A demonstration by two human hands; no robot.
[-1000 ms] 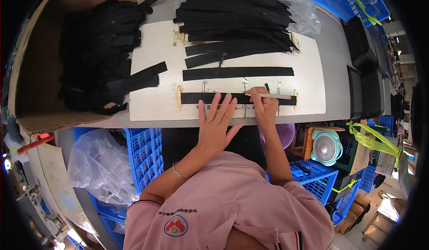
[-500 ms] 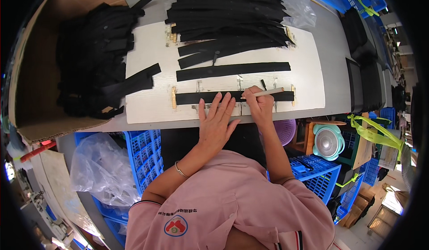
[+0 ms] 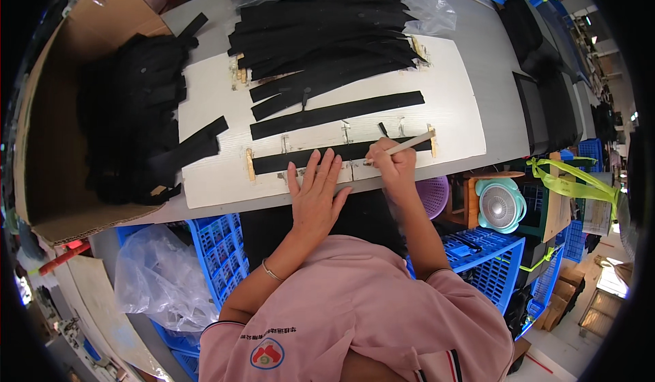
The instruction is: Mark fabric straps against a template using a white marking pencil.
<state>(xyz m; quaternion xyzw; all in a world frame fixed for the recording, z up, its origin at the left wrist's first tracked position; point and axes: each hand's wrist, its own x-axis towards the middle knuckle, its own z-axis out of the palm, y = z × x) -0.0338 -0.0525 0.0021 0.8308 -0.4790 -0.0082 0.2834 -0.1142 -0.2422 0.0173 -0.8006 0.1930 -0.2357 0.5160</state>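
Note:
A black fabric strip (image 3: 273, 162) lies lengthwise between two yellowish end stops on a white board (image 3: 450, 106). My left hand (image 3: 316, 189) rests flat with its fingers spread, fingertips on the strip. Held in my right hand (image 3: 394, 165) is a pale pen (image 3: 411, 142), slanting up to the right; its lower end is at the strip's near edge, beside the left hand. Just beyond the strip lies a small black piece (image 3: 383, 129). A second black strip (image 3: 338, 114) lies farther back, in front of a heap of black strips (image 3: 321, 34).
At the left stands a cardboard box (image 3: 48, 170) beside a dark pile of strips (image 3: 129, 123). Clear plastic film (image 3: 437, 10) lies behind the heap. Below the table edge are blue crates (image 3: 218, 249), a plastic bag (image 3: 160, 273) and a teal fan (image 3: 501, 206).
The whole view has shifted and tilted slightly. My right hand and the pen have drawn a little toward the strip's near edge. The left hand stays spread on the strip.

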